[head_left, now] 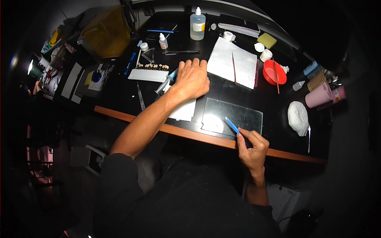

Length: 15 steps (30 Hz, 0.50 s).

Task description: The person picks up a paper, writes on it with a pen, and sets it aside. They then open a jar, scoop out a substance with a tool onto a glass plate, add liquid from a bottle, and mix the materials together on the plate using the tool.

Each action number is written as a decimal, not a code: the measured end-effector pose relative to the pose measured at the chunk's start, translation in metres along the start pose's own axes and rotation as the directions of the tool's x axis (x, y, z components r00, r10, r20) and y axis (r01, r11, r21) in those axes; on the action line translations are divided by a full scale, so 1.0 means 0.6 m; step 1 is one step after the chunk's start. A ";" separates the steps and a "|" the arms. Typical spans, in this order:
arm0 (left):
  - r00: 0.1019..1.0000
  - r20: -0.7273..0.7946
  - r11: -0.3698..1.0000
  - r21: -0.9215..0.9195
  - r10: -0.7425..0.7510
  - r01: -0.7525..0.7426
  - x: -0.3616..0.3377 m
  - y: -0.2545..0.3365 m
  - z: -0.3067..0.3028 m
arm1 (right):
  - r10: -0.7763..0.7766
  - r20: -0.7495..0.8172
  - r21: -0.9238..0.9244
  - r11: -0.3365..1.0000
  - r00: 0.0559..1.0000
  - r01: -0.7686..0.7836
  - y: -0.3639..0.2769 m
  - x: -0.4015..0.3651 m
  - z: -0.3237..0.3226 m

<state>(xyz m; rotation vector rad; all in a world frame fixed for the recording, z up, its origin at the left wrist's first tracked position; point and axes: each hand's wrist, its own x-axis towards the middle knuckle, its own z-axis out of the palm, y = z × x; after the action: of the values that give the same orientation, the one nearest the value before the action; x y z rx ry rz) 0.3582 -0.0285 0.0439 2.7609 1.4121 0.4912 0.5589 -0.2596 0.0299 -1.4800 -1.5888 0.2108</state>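
Observation:
My right hand (254,148) pinches a slim blue stick-like tool (232,125), its pale tip pointing up and left over a glass slab (238,109). The slab lies flat at the table's front edge and reflects a bright light. My left hand (193,79) reaches over the middle of the table, back up and fingers curled down. Whatever its fingertips hold, if anything, is hidden. Under the left wrist lies white paper (184,111), with a blue and grey tool (164,83) beside it. A row of tooth-shaped shade samples (149,73) sits left of that hand.
White paper with a brush (233,69) lies beyond the slab. A red bowl (274,73) with another brush stands right of it, near small white jars (266,54). A clear bottle (197,25) stands at the back. Crumpled white tissue (297,118) and a pink cup (318,95) are far right.

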 end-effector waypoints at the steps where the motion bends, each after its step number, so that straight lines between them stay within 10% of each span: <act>1: 1.000 0.009 1.000 -0.020 -0.018 0.018 -0.002 0.002 -0.002 | -0.002 -0.010 0.015 1.000 1.000 0.002 0.002 -0.004 0.000; 9: 0.996 0.074 0.954 -0.294 -0.040 0.060 0.008 -0.014 -0.036 | 0.016 -0.048 -0.005 1.000 0.999 -0.016 0.001 -0.012 -0.003; 15: 0.906 -0.267 0.866 -0.468 -0.328 0.176 0.185 -0.148 -0.011 | -0.004 -0.092 0.001 1.000 0.996 0.004 0.003 -0.013 0.000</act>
<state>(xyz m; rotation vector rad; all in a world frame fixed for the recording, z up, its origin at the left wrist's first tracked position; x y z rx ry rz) 0.3471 0.1113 0.0680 2.1654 1.4717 1.1530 0.5594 -0.2656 0.0249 -1.4652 -1.5179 0.1395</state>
